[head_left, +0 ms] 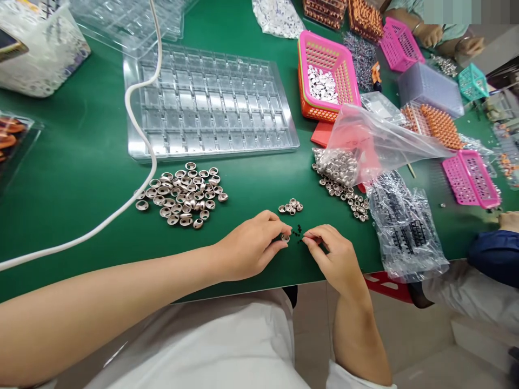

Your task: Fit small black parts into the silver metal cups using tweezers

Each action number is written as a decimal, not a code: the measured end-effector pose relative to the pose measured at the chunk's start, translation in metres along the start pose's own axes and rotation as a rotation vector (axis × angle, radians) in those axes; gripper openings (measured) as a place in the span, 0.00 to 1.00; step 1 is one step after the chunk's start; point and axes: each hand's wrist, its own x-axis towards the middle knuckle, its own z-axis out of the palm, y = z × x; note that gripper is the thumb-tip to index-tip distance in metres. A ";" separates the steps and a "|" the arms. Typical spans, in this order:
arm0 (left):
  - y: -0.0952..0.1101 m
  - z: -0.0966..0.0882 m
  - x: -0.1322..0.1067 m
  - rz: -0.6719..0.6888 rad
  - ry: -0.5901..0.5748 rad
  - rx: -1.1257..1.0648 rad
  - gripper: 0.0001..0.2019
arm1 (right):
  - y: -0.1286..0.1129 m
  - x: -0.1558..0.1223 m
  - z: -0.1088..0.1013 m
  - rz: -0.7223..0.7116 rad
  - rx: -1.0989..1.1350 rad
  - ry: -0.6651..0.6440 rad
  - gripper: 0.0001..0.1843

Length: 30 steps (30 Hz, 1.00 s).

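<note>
My left hand (259, 246) pinches a small silver metal ring (285, 237) between thumb and fingers, near the table's front edge. Facing it, my right hand (330, 251) has thumb and forefinger pressed together beside a few tiny black pieces (298, 231); whatever it may hold is too small to make out. Just beyond the hands lies a little cluster of silver rings (291, 206). A larger pile of silver rings (184, 194) spreads to the left. More rings (359, 206) spill from a clear plastic bag (338, 165) on the right.
Stacked clear compartment trays (213, 102) lie behind the ring pile, crossed by a white cable (141, 129). Pink baskets (348, 70) stand at the back right. A crinkled bag with black parts (405, 232) is right of my hand. Co-workers' hands (430, 35) show at far right.
</note>
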 end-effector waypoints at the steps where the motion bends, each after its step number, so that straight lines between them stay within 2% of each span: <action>1: 0.001 0.001 0.000 0.020 -0.033 0.028 0.07 | 0.001 -0.003 -0.001 0.009 0.008 0.021 0.06; 3: 0.003 0.003 -0.001 0.049 -0.076 0.086 0.07 | 0.003 -0.008 -0.001 0.026 0.003 0.055 0.07; 7: 0.004 0.012 -0.005 0.114 -0.091 0.171 0.08 | 0.005 -0.016 0.002 0.046 -0.071 0.077 0.07; 13: 0.003 0.021 -0.006 0.187 -0.132 0.166 0.07 | 0.002 -0.018 0.015 0.021 -0.149 0.077 0.07; 19: 0.006 0.015 -0.006 0.173 -0.158 0.143 0.06 | -0.007 -0.012 0.021 -0.016 -0.132 0.093 0.07; 23: 0.004 0.013 -0.007 0.135 -0.125 0.098 0.06 | -0.005 -0.010 0.014 -0.008 -0.056 0.119 0.07; 26: 0.003 0.013 -0.007 0.097 -0.100 0.076 0.06 | -0.003 -0.010 0.008 0.010 -0.037 0.071 0.07; 30: 0.004 0.012 -0.005 0.061 -0.085 0.057 0.06 | -0.002 -0.005 0.006 0.080 -0.060 -0.028 0.23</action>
